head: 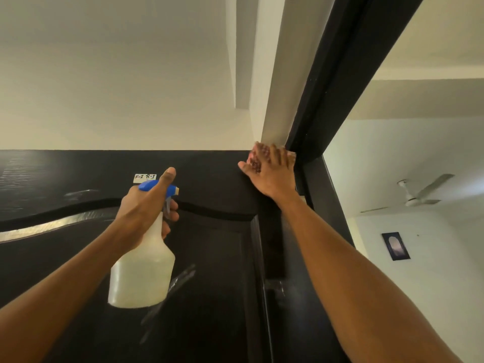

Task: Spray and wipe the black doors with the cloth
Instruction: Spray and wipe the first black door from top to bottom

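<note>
A black door fills the lower left, seen from below, with wet streaks on its panel. My left hand grips a translucent white spray bottle with a blue trigger head, held upright in front of the door, nozzle pointing right. My right hand presses a reddish patterned cloth against the door's top right corner, beside the black door frame. The fingers lie fairly straight over the cloth, which is mostly hidden under the hand.
A small white label is stuck near the door's top. Through the opening at right I see a white ceiling fan and a small dark picture on a white wall. Cream wall and ceiling lie above.
</note>
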